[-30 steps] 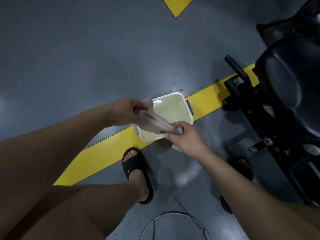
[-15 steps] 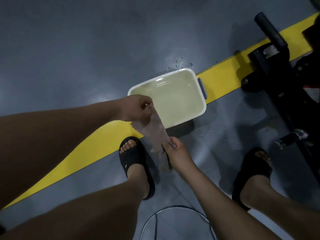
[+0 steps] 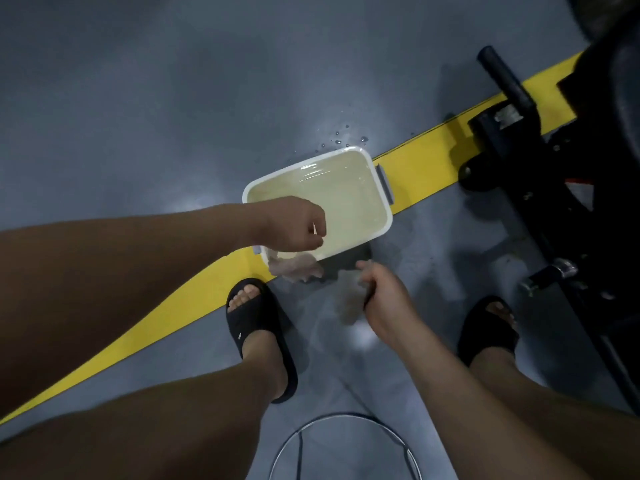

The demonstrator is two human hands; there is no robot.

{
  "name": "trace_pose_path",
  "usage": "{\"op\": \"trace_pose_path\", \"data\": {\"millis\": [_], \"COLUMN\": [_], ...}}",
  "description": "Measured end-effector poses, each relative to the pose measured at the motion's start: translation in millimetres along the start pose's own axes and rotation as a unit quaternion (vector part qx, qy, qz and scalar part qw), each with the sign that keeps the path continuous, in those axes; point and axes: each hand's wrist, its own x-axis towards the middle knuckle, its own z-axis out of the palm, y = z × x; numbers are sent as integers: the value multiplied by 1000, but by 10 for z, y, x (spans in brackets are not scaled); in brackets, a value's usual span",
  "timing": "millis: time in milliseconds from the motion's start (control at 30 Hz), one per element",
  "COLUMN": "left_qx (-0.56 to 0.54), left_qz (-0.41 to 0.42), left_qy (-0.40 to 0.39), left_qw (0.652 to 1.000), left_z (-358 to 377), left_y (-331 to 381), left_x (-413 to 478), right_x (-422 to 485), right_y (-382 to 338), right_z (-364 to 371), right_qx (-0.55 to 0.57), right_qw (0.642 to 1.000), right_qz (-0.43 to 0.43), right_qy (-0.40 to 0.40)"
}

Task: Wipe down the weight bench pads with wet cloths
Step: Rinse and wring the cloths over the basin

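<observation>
The cloth point(image 3: 295, 268) is gripped by left hand point(image 3: 297, 225) and right hand point(image 3: 385, 301) near the tub point(image 3: 346, 251); pad wiping seems not begun.

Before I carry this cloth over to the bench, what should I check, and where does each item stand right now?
1. Left hand grips the cloth: ok.
2. Right hand grips pale fabric too: ok.
3. One cloth or two: cannot tell, blurred.
4. Cloth wrung enough not to drip: cannot tell.
5. Tub upright on the floor, holding water: ok.
6. Floor dry around the feet: not ok, droplets lie beyond the tub.
</observation>
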Motion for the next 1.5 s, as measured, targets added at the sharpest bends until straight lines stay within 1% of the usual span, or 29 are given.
{"op": "trace_pose_path", "data": {"millis": [100,167,233,333,367,433,500,567,633,700,767,867,1000,1067,1133,1200,1233,1300,1333,1433,1500], "left_qx": [-62,-98,-127,-183,-204,-273,-365,-434,-464,-477,-479,-430,-394,-382,-371,-361,-356,-368,-381,-392,-383], "left_qz": [4,-5,-5,-19,-29,-38,-38,-32,-26,-12,2,22,43,45,50,55,58,54,51,58,67], "left_qy": [-39,-52,-38,-16,-7,12,18,4,-17,-45,-66,-55,-12,-16,-20,-12,-6,2,3,-15,-32], "left_qw": [997,994,991,983,978,961,930,900,885,877,876,901,918,923,927,931,933,928,923,918,921], "left_z": [-43,-92,-121,-143,-139,-125,-112,-112,-133,-166,-191,-194,-235,-274,-287,-269,-261,-253,-254,-262,-267], "left_y": [288,419,496,569,569,541,517,542,599,654,692,709,625,602,622,652,665,667,657,636,650], "left_x": [-3,12,41,58,73,97,94,76,52,24,7,22,95,95,75,67,67,77,84,89,75], "right_x": [-90,-144,-154,-143,-152,-173,-221,-248,-254,-277,-297,-322,-297,-288,-301,-306,-304,-305,-304,-320,-277], "right_y": [-242,-376,-451,-488,-502,-542,-598,-631,-650,-669,-699,-756,-804,-805,-801,-777,-765,-755,-770,-870,-898], "right_z": [-15,-28,-54,-134,-167,-222,-264,-308,-342,-346,-342,-352,-403,-426,-406,-384,-372,-365,-355,-331,-349], "right_qx": [28,48,39,-58,-75,-91,-94,-89,-110,-142,-147,-122,-84,-58,-79,-115,-153,-247,-273,-273,-277], "right_qw": [994,989,987,985,984,979,974,970,963,954,950,950,960,965,962,954,946,918,906,879,877], "right_qz": [-69,-94,-126,-159,-163,-182,-206,-225,-240,-257,-262,-260,-255,-245,-256,-269,-278,-302,-320,-390,-393], "right_qy": [-77,-105,-93,-26,-14,-10,-20,-36,-46,-65,-88,-124,-77,-71,-58,-68,-74,-68,-56,-10,4]}}
